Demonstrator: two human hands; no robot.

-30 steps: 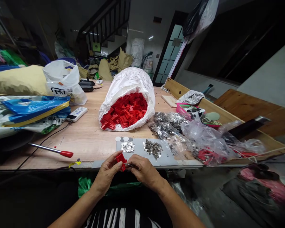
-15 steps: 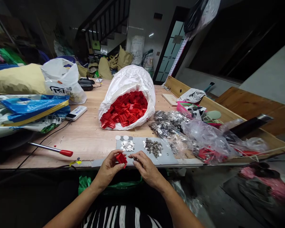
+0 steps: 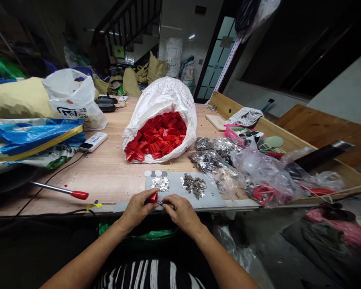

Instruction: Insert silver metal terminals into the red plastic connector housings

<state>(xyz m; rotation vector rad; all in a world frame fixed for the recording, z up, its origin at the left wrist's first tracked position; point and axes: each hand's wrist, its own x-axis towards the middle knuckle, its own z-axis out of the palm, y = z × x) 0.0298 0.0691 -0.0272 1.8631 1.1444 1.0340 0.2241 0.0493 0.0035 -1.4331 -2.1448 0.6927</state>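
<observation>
Pinching left hand (image 3: pixel 137 208): angular red block (image 3: pixel 153 197) is clamped in fingertips, near the flat grey sheet (image 3: pixel 175 185).
Right hand (image 3: pixel 181 212): slim metal tool (image 3: pixel 160 203) is gripped, pointed blockward.
Sack (image 3: pixel 168 91): crinkled, white, round-mouthed.

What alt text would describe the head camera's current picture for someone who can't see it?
A person's left hand holds a small red part while the right hand points a slim tool at it. Beyond, on a table, two piles of small metallic pieces lie on a gray sheet, in front of an open white sack of red pieces.
</observation>
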